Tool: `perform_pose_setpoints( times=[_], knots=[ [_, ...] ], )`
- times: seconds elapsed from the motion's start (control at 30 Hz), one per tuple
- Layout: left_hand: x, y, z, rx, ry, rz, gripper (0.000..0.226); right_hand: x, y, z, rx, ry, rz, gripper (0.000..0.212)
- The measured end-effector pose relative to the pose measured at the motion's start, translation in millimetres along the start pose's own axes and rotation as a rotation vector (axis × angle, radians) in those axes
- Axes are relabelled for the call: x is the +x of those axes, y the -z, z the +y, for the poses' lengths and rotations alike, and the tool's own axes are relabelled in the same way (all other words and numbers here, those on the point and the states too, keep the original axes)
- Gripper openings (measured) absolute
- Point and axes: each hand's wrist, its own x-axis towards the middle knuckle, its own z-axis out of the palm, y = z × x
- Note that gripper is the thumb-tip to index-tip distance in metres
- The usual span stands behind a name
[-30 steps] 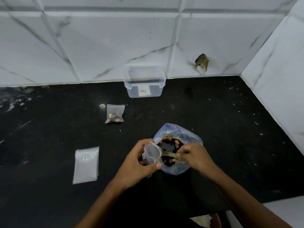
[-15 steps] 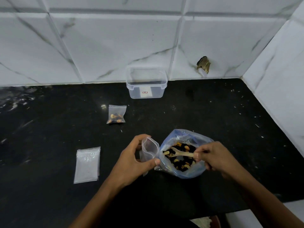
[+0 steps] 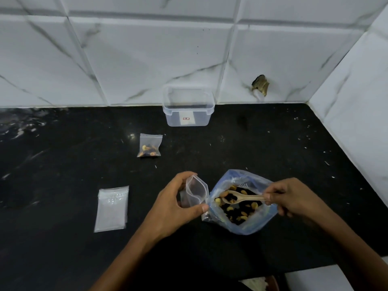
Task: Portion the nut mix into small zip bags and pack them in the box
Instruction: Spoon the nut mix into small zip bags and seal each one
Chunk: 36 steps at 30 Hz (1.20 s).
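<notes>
Black counter (image 3: 63,164), frame centre: my left hand (image 3: 176,204) pinches an open small bag (image 3: 195,193); my right hand (image 3: 294,198) grips a spoon (image 3: 239,197) over the nut mix (image 3: 239,206).

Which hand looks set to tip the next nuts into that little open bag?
The right hand, probably: it grips the spoon, loaded over the big nut bag, while the left hand holds the small zip bag open beside it.

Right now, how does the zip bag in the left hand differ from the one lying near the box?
The held bag is empty, its mouth open, gripped upright by the left hand. The counter bag holds nuts, lies flat and no hand touches it; whether it is sealed, I cannot tell. Both are small clear zip bags.
</notes>
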Motion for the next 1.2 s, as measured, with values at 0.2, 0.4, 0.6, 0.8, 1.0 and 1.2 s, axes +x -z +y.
perform_pose_setpoints(
  times=[0.2, 0.4, 0.6, 0.8, 1.0, 1.2],
  knots=[
    [1.4, -6.6, 1.6, 0.060, -0.016, 0.001, 0.069, -12.6, 25.7, 1.5, 0.210, -0.035, -0.015, 0.015],
    [7.9, -19.2, 6.1, 0.135, -0.053, 0.010, 0.074, -34.5, 31.9, -33.5, 0.226, 0.182, 0.057, 0.017],
    [9.8, -25.7, 10.9, 0.043, -0.074, 0.047, 0.065, -66.1, 1.2, -88.1, -0.443, 0.469, 0.234, 0.012],
    [10.6, -27.1, 6.3, -0.036, -0.051, 0.084, 0.061, -78.4, -20.5, -91.1, -0.684, 0.827, 0.270, 0.021],
    [7.6, -23.7, 2.3, -0.099, 0.015, 0.070, 0.056, -88.3, 14.0, -76.6, -0.390, 0.663, 0.457, 0.010],
    [-1.1, -17.5, -7.7, -0.116, 0.078, 0.008, 0.044, -36.2, -4.0, -29.7, -0.505, 0.302, 0.249, 0.010]
  ],
)
